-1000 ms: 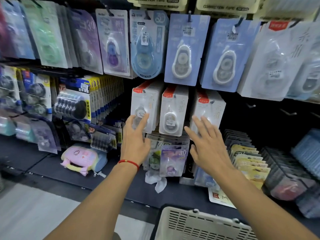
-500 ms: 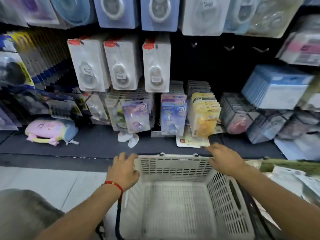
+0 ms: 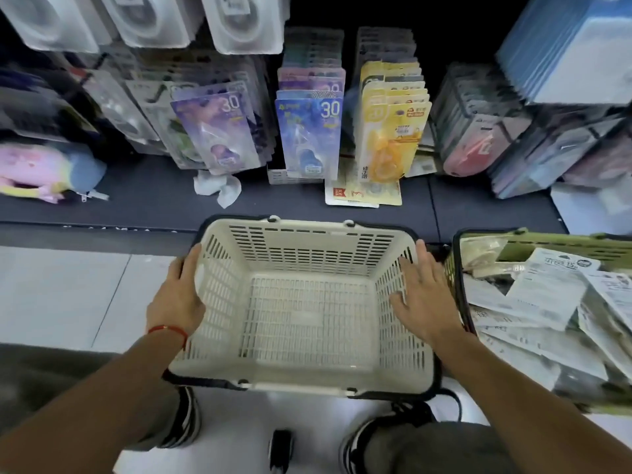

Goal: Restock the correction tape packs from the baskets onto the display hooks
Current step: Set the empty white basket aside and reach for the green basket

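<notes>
Correction tape packs (image 3: pixel 533 302) fill the green plastic basket (image 3: pixel 547 242) on the right. Both hands have slid back along the cream slotted plastic basket (image 3: pixel 307 254). The left hand (image 3: pixel 178 295) grips its left rim; the right hand (image 3: pixel 424 295) lies flat, fingers straight, on its right wall.

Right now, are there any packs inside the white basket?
No, the white basket is empty down to its bare bottom; the packs lie in the green basket.

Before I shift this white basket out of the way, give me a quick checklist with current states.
1. White basket empty: ok, no packs inside.
2. Left hand on the left rim: ok, fingers wrap the edge.
3. Right hand gripping: not ok, it lies flat against the right wall.
4. Stock available: ok, green basket alongside holds packs.
5. Floor path at left: ok.
6. Basket handles folded down: ok.
</notes>
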The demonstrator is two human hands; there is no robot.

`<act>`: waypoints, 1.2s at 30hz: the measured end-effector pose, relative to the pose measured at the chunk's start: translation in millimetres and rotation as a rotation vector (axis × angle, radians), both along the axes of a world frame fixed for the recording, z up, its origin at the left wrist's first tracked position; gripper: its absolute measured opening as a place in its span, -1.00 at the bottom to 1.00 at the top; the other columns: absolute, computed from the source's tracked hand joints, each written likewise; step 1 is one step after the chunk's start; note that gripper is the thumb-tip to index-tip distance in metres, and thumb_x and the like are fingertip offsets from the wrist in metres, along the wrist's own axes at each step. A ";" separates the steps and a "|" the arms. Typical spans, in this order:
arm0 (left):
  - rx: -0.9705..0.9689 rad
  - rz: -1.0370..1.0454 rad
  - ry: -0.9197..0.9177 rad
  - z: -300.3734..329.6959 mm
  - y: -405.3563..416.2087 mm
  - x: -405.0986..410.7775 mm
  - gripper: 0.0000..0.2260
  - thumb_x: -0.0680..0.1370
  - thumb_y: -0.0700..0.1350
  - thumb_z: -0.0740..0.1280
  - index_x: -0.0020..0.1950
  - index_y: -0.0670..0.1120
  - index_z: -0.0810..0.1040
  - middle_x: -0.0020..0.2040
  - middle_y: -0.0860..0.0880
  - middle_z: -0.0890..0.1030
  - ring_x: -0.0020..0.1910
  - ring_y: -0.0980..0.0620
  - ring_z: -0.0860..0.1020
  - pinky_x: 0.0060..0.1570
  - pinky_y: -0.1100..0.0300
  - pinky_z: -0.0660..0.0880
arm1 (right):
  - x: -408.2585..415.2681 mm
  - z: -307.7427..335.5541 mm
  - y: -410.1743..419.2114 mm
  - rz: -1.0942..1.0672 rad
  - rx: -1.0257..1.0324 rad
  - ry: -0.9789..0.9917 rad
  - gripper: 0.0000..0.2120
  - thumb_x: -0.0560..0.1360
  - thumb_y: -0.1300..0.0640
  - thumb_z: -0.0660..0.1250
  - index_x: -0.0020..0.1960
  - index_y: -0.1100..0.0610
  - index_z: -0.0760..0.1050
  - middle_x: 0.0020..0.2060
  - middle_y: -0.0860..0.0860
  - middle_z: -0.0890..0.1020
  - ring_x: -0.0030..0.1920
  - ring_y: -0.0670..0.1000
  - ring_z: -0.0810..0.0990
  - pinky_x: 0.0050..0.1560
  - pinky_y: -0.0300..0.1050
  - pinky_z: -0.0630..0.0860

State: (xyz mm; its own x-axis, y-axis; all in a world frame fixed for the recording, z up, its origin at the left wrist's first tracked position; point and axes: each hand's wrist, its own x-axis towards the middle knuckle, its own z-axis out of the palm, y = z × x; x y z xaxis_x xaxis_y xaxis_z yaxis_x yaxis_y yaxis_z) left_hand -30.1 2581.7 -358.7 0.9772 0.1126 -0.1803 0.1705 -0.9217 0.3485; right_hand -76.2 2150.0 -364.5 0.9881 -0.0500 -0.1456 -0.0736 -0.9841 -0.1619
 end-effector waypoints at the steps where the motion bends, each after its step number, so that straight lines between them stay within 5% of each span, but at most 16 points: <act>1: 0.025 -0.003 0.002 0.0 8.3 4.4 -0.08 0.49 -0.41 0.30 0.69 0.18 -0.02 0.64 -0.04 0.20 0.07 -0.23 0.56 -0.03 -0.24 0.57 | 0.2 0.7 7.5 -0.036 0.158 -0.032 -0.37 0.63 0.07 0.30 0.64 0.12 0.18 0.71 0.03 -0.12 0.63 0.22 0.16 0.60 0.18 0.25; 3: 0.100 -0.010 0.089 2.5 24.5 13.4 -0.11 0.57 -0.36 0.28 0.71 0.18 -0.12 0.72 -0.01 0.03 0.37 -0.32 0.45 0.23 -0.32 0.50 | 1.7 0.3 21.0 -0.155 0.396 -0.113 -0.37 0.63 0.26 0.28 0.65 0.08 0.16 0.69 -0.09 -0.01 0.51 0.11 0.37 0.41 0.05 0.50; 7: 0.348 -0.111 -0.061 26.3 11.0 -3.3 -0.22 0.60 -0.14 0.36 0.72 0.08 0.03 0.72 -0.13 -0.01 0.64 -0.34 0.06 0.53 -0.36 0.16 | 7.2 -3.8 47.9 -0.499 0.693 -0.129 -0.45 0.69 0.27 0.22 0.64 0.08 0.20 0.42 0.08 0.54 0.02 -0.08 0.58 0.06 -0.37 0.48; 10: 0.115 -0.307 -0.114 39.7 -64.0 -59.6 -0.37 0.63 0.11 0.24 0.68 -0.02 0.20 0.69 -0.16 0.16 0.65 -0.26 0.12 0.60 -0.22 0.10 | 7.9 -3.7 91.3 -0.546 0.922 -0.008 -0.58 0.73 0.21 0.16 0.57 0.01 0.32 0.32 0.06 0.60 0.22 0.05 0.59 0.28 -0.09 0.49; 13: -0.086 -0.362 0.206 34.9 -140.2 -114.4 -0.22 0.58 0.34 0.12 0.70 -0.04 0.07 0.70 -0.14 0.14 0.63 -0.18 0.19 0.60 -0.09 0.16 | 10.3 11.9 129.2 -0.375 1.227 0.290 -0.56 0.74 0.07 0.21 0.61 -0.02 0.31 0.44 -0.02 0.55 0.41 0.05 0.55 0.50 0.12 0.44; 15: -0.045 -0.305 0.268 26.2 -150.1 -119.8 -0.24 0.65 0.08 0.24 0.71 -0.06 -0.12 0.70 -0.17 0.08 0.58 -0.24 0.28 0.51 -0.15 0.29 | 11.4 22.7 131.6 -0.183 1.030 0.328 -0.49 0.73 0.03 0.25 0.65 0.01 0.27 0.52 -0.05 0.47 0.49 0.03 0.46 0.56 0.03 0.33; 17: 0.011 -0.227 0.246 22.2 -130.7 -113.1 -0.24 0.64 -0.20 0.21 0.71 -0.03 -0.20 0.65 -0.19 0.19 0.46 -0.29 0.42 0.37 -0.19 0.40 | 10.2 25.1 110.5 -0.105 0.628 0.129 -0.53 0.69 0.13 0.26 0.59 0.09 0.37 0.52 0.05 0.48 0.50 0.12 0.43 0.53 0.01 0.31; 20: -0.014 -0.099 0.209 20.7 -81.4 -103.9 -0.21 0.61 -0.32 0.21 0.72 0.01 -0.15 0.51 -0.24 0.41 0.31 -0.29 0.53 0.25 -0.12 0.46 | 0.9 29.4 60.7 -0.127 0.012 -0.034 -0.49 0.61 0.15 0.31 0.55 0.18 0.38 0.59 0.19 0.33 0.61 0.22 0.23 0.61 0.15 0.05; 22: 0.004 0.013 0.179 19.1 -47.6 -99.2 -0.22 0.61 -0.34 0.24 0.72 0.01 -0.07 0.44 -0.25 0.48 0.29 -0.28 0.55 0.25 -0.10 0.47 | -10.8 28.5 30.2 -0.279 -0.183 0.003 -0.35 0.60 0.06 0.35 0.62 0.17 0.23 0.66 0.27 0.09 0.67 0.28 0.02 0.63 0.26 -0.10; 24: -0.002 0.123 0.133 17.6 -19.5 -93.1 -0.27 0.62 -0.33 0.25 0.71 0.01 0.03 0.39 -0.27 0.52 0.28 -0.29 0.55 0.25 -0.14 0.48 | -24.4 26.3 10.2 -0.431 -0.154 0.081 -0.23 0.60 0.03 0.36 0.67 0.17 0.06 0.64 0.36 0.04 0.64 0.37 0.05 0.63 0.28 0.02; 27: -0.021 0.238 0.072 21.1 -10.3 -90.0 -0.36 0.64 -0.24 0.28 0.68 -0.04 0.12 0.46 -0.27 0.46 0.36 -0.33 0.49 0.32 -0.25 0.46 | -39.2 20.0 -2.2 -0.505 0.081 0.083 -0.17 0.58 0.08 0.41 0.68 0.16 0.01 0.52 0.38 0.28 0.47 0.41 0.34 0.48 0.27 0.32; 31: 0.129 0.142 -0.034 34.6 -62.8 -90.3 -0.25 0.58 -0.16 0.35 0.70 -0.08 0.06 0.68 -0.22 0.10 0.64 -0.28 0.09 0.57 -0.27 0.10 | -37.2 27.6 -2.6 -0.577 0.244 0.001 -0.24 0.55 0.19 0.39 0.63 0.22 0.08 0.36 0.36 0.48 0.32 0.41 0.50 0.32 0.25 0.44; 36: -0.345 -0.170 -0.053 41.5 -170.7 -91.5 -0.45 0.62 -0.21 0.31 0.62 -0.13 0.31 0.62 -0.15 0.29 0.61 -0.15 0.22 0.58 0.06 0.17 | -29.9 42.2 -1.0 -0.542 0.377 0.123 -0.31 0.58 0.20 0.31 0.62 0.15 0.06 0.34 0.32 0.54 0.30 0.37 0.54 0.26 0.12 0.47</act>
